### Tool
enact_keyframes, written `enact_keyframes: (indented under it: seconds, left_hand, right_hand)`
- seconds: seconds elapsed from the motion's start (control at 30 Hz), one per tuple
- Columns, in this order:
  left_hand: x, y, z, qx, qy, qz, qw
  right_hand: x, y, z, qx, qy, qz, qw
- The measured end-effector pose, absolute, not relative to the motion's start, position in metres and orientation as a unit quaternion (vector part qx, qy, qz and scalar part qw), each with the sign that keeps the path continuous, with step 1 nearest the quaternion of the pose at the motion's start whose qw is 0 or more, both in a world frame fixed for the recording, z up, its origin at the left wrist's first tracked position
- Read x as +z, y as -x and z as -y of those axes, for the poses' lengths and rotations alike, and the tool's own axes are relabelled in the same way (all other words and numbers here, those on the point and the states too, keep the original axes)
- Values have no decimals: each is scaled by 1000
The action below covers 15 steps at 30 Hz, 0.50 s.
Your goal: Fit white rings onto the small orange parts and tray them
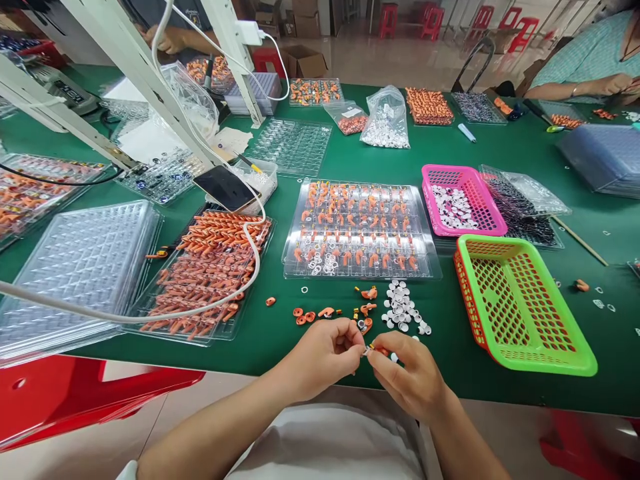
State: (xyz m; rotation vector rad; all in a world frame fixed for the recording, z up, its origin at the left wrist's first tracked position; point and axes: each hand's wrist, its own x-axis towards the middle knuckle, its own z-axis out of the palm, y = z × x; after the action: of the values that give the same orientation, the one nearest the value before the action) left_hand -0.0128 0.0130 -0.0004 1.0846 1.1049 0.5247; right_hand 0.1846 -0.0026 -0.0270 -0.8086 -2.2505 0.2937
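Two bare hands met at the bottom centre of the frame, near the edge of the green table (270,340). The right hand (413,377), fingers curled nearly closed, pinched a small orange part (383,351). The left hand (327,353) had thumb and fingertips drawn together beside it; what they gripped was too small to tell. White discs (400,305) lay just above the right hand, a lime basket (523,297) at right.

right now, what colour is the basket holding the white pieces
Bright pink; the basket with the white pieces inside shows best in the head view.
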Motion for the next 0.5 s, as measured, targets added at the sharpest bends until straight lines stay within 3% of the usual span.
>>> enact_keyframes:
  seconds: [0.5]
  left_hand:
    - [0, 11, -12, 286, -428, -498, 698]
  right_hand:
    - [-35, -168, 8, 249, 377, 774, 444]
